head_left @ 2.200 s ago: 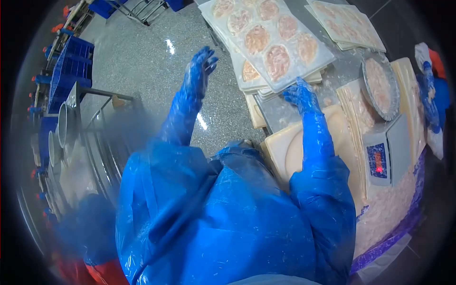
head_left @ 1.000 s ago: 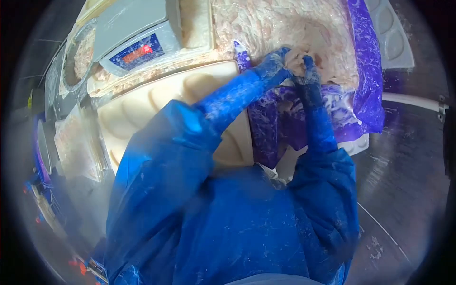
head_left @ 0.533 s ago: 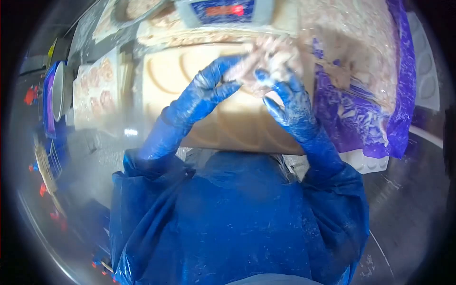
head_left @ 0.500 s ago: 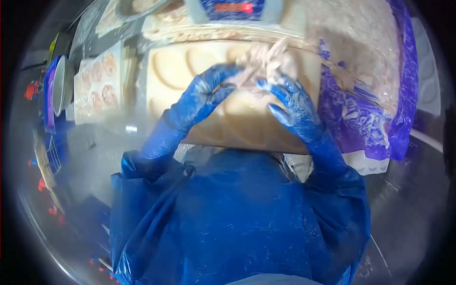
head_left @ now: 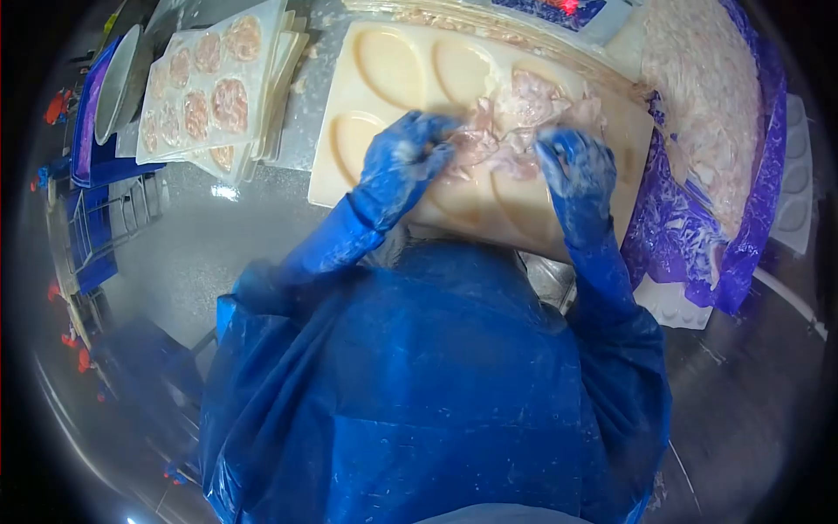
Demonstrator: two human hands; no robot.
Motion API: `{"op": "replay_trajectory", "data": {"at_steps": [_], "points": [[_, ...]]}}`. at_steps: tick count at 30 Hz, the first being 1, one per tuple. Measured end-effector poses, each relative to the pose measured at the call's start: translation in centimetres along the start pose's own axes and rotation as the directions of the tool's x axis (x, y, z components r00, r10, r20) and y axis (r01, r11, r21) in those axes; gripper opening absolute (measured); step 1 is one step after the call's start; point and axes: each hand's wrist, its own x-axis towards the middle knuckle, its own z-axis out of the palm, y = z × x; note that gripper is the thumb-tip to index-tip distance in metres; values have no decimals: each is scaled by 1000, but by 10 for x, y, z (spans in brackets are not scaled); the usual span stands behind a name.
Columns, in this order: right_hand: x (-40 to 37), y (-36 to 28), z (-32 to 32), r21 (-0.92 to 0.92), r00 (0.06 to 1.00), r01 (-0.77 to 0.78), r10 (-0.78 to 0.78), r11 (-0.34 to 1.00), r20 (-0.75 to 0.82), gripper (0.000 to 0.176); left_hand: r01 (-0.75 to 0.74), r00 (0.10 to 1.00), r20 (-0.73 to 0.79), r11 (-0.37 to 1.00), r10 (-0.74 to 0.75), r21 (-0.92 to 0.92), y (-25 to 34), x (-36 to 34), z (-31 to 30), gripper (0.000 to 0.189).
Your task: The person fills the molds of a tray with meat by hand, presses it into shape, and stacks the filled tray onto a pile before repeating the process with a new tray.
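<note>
Pale pink raw meat pieces [head_left: 515, 131] lie spread over the middle of a cream mould board [head_left: 336, 65] with oval hollows. At the left side of the meat, my left hand [head_left: 408, 150], in a blue glove, has its fingers closed on the meat's edge. My right hand [head_left: 576, 170], also gloved in blue, is at the meat's lower right side, its fingers curled inward; whether they pinch any meat is hidden. Several hollows on the board's left side show bare.
Sheets with flat meat portions [head_left: 209, 92] are stacked at the upper left, near a round bowl [head_left: 120, 86]. A large heap of meat [head_left: 698, 105] lies on purple film [head_left: 759, 218] at right. Part of a device with a red display [head_left: 567, 10] shows at the top.
The meat has gone from bunched up between my hands to spread out on the board. My hands have moved apart. The view has shifted and the board appears tilted.
</note>
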Motion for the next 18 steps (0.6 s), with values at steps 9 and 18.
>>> {"op": "replay_trajectory", "data": {"at_steps": [9,18], "points": [[12,-38,42,55,969,243,-240,968,-66,22,-221,966,214,887,144,404,2,14,5,30],[54,-64,35,752,990,-136,60,645,127,9,194,966,244,875,-91,-444,-9,23,-23,23]]}}
